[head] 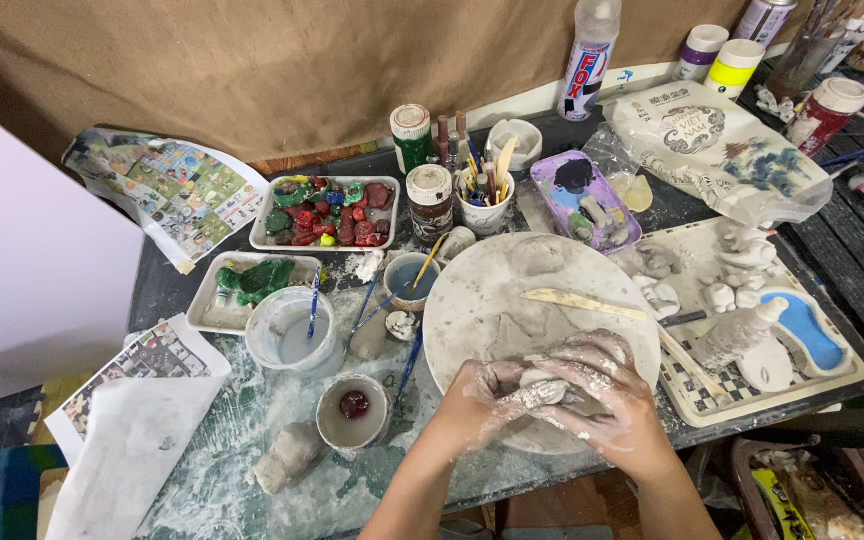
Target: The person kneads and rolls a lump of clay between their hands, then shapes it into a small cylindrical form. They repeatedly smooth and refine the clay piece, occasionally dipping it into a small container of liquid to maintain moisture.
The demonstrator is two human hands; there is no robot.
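Two hands | left hand [482,398], right hand [607,392] clasp clay lump [537,388] | over round board [492,290]

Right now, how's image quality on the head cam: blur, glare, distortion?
Head view: even, soft light with only faint shadows; both clay-coated hands, left hand and right hand, are sharp on the round board; slight sheen on the plastic bag; wide-angle bending shows at the table edges.
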